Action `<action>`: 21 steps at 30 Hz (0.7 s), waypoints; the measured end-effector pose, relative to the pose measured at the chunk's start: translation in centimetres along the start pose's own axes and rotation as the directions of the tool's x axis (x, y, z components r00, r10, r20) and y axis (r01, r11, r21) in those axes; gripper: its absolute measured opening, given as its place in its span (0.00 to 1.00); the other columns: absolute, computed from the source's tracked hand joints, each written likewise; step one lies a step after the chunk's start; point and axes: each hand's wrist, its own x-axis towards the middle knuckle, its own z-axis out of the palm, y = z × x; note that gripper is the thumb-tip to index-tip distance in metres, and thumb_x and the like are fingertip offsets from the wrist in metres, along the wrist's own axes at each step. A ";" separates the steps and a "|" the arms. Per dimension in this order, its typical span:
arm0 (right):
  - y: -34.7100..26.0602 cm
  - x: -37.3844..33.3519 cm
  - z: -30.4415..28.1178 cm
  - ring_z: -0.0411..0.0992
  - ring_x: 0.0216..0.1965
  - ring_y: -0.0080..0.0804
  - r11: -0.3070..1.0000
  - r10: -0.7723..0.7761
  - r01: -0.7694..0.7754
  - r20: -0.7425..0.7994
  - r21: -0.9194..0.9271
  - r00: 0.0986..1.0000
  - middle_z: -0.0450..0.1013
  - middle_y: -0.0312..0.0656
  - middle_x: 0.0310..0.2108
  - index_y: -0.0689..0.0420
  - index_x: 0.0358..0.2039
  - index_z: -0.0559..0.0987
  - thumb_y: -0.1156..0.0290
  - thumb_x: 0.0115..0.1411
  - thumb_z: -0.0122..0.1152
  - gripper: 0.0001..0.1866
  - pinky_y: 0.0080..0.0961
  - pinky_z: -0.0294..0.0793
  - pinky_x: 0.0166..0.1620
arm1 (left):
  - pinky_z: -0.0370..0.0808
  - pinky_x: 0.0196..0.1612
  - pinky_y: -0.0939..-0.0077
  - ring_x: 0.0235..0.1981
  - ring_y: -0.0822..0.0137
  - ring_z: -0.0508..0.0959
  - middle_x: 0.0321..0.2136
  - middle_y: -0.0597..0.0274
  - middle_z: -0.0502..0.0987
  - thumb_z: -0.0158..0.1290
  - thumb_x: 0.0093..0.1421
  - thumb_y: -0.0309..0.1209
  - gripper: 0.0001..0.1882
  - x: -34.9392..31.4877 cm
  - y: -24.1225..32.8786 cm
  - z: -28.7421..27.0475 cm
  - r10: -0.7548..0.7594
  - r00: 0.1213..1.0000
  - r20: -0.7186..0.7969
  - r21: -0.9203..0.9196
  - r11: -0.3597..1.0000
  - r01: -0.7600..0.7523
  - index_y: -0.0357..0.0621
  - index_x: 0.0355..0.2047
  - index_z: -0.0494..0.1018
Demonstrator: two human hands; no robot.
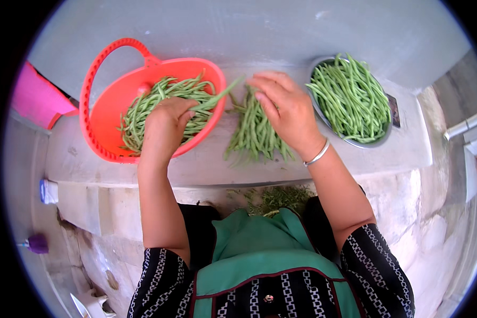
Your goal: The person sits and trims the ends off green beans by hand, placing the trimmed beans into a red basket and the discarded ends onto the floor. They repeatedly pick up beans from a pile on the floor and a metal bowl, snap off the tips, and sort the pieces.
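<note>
My left hand [167, 123] is closed over the red basket [105, 119], pinching a green bean [219, 98] that points up and to the right past the basket's rim. More green beans [140, 119] lie inside the basket, beneath that hand. Just right of the bean's tip is my right hand [287, 108], a silver bangle on its wrist. Its thumb and fingers are apart, slightly blurred, with nothing visible between them. Below and beside it, a pile of green beans [257, 131] rests on the grey ledge [206, 170].
A grey bowl [353, 141] heaped with green beans stands on the right, with a dark flat object [393, 110] by it. Plant scraps [281, 200] lie on the floor below the ledge. Behind rises a grey wall [238, 32]. A pink item [40, 98] is at far left.
</note>
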 end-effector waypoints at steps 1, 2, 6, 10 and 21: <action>0.4 0.0 -1.1 0.72 0.39 0.41 0.997 -0.030 0.030 0.012 -0.066 0.999 0.73 0.41 0.40 0.54 0.39 0.77 0.77 0.51 0.59 0.13 0.33 0.73 0.41 | 0.72 0.38 0.64 0.34 0.53 0.76 0.29 0.54 0.77 0.57 0.48 0.21 0.11 -0.2 1.1 0.4 0.047 0.999 0.013 -0.015 0.999 -0.047 0.40 0.34 0.77; 0.8 0.0 -2.0 0.72 0.40 0.42 0.990 -0.062 0.065 0.024 -0.127 0.998 0.73 0.41 0.40 0.54 0.39 0.78 0.76 0.52 0.59 0.13 0.33 0.73 0.41 | 0.72 0.37 0.64 0.34 0.54 0.76 0.29 0.54 0.77 0.57 0.47 0.20 0.11 -0.3 2.0 0.8 0.094 0.995 0.022 -0.025 0.995 -0.093 0.40 0.34 0.77; 1.7 -2.5 -5.0 0.72 0.38 0.42 0.972 0.039 0.023 0.259 -0.232 0.965 0.74 0.43 0.37 0.57 0.38 0.78 0.73 0.54 0.58 0.10 0.33 0.73 0.39 | 0.72 0.37 0.63 0.33 0.54 0.75 0.27 0.54 0.77 0.59 0.44 0.19 0.12 -0.1 4.7 2.2 0.232 0.972 0.035 -0.009 0.973 -0.232 0.38 0.32 0.77; 2.6 -4.4 -7.2 0.72 0.31 0.42 0.957 0.091 0.004 0.314 -0.290 0.945 0.73 0.43 0.31 0.59 0.34 0.79 0.72 0.54 0.60 0.07 0.31 0.73 0.34 | 0.72 0.36 0.63 0.32 0.54 0.75 0.27 0.55 0.77 0.59 0.43 0.20 0.13 0.3 6.4 3.3 0.289 0.957 0.027 0.008 0.957 -0.289 0.39 0.32 0.77; 0.2 -2.8 -8.7 0.72 0.29 0.20 0.571 0.605 -0.491 0.066 0.658 0.793 0.75 0.36 0.29 0.64 0.38 0.77 0.72 0.62 0.55 0.08 0.17 0.73 0.34 | 0.74 0.37 0.78 0.32 0.70 0.78 0.32 0.59 0.79 0.57 0.54 0.22 0.09 -0.8 10.0 7.5 0.009 0.994 0.106 -0.571 0.819 0.054 0.36 0.37 0.75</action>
